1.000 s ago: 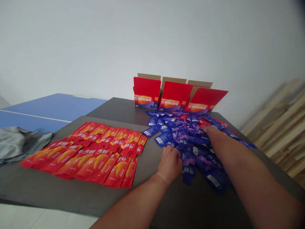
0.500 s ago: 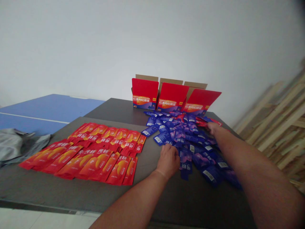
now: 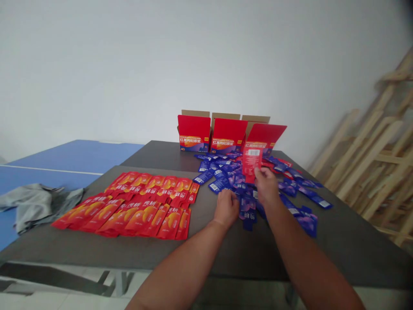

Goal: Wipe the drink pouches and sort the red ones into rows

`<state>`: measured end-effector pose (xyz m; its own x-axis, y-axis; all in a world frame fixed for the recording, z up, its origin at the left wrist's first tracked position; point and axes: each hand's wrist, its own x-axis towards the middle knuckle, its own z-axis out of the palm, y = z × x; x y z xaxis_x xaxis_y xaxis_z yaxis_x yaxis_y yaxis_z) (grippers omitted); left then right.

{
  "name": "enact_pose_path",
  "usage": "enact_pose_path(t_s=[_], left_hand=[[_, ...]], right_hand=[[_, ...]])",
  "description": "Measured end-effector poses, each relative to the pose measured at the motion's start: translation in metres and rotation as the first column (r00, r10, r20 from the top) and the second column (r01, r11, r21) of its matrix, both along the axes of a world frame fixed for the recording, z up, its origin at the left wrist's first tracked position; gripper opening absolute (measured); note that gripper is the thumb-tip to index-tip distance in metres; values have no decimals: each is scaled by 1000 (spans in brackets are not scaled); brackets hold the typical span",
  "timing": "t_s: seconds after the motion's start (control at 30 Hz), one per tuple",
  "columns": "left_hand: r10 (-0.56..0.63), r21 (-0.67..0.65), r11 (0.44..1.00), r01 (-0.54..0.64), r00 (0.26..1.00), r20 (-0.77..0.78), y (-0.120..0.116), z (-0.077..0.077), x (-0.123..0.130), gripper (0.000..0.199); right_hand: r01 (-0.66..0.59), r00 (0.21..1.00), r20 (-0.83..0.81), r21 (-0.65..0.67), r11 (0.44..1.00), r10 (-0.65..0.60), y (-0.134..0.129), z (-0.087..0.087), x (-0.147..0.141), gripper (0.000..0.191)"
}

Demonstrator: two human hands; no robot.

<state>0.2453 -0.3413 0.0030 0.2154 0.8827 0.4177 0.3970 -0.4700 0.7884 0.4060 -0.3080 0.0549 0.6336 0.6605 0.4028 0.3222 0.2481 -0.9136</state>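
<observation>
Item one: the right grip (image 3: 266,186), clenched on a single red sachet (image 3: 251,161), which stands upright above the grip, barcode side toward us. In the earlier frame, this grip reached out flat across the pile and raised no sachet.

Item two: the left grip (image 3: 226,209), resting on the near edge of the blue sachets (image 3: 222,183) with its fingers curled. We cannot tell whether it holds one.

Item three: the blue sachets themselves, lying loose around and beyond both grips, with a few red ones among them at the far right.

Item four: overlapping rows of red sachets (image 3: 151,211) on the tabletop (image 3: 226,254), left of the left grip.

Item five: three open cartons (image 3: 227,135) with red lids, beyond both grips at the far end of the tabletop.

Item six: a grey cloth (image 3: 38,206), well left of the grips, beside the rows, with a blue table (image 3: 64,161) behind it.
</observation>
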Motion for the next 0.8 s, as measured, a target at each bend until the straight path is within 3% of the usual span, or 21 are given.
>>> enact_pose_path(t_s=[0.1, 0.17, 0.33, 0.43, 0.53, 0.6, 0.67, 0.73, 0.8], left_hand=[[27, -123, 992, -2, 979, 200, 7, -1, 0, 9], [32, -228, 972, 60, 925, 379, 12, -1, 0, 16], [96, -384, 872, 302, 665, 741, 19, 7, -2, 51], [122, -369, 843, 392, 528, 840, 18, 13, -5, 62], [160, -362, 836, 411, 450, 879, 16, 16, -7, 67], [187, -381, 845, 375, 462, 867, 14, 17, -7, 65], [180, -396, 862, 318, 537, 824, 13, 18, -7, 54], [146, -392, 876, 283, 618, 772, 12, 19, -6, 46], [123, -382, 884, 271, 653, 747, 11, 18, -4, 42]], right_hand=[[-64, 997, 29, -57, 996, 66, -23, -19, -47, 38], [-114, 993, 32, -89, 989, 117, -28, -27, -63, 35], [-188, 955, 234, 8, 982, 180, -22, -42, -62, 20], [-211, 921, 354, 99, 972, 164, -18, -45, -57, 15], [-255, 902, 406, 230, 939, 145, -16, -47, -55, 19], [-250, 916, 378, 268, 930, 137, -14, -49, -55, 23], [-230, 946, 285, 256, 939, 154, -11, -52, -56, 25], [-196, 977, 126, 230, 953, 170, -6, -55, -57, 22], [-132, 986, -65, 238, 962, 151, -2, -58, -59, 22]])
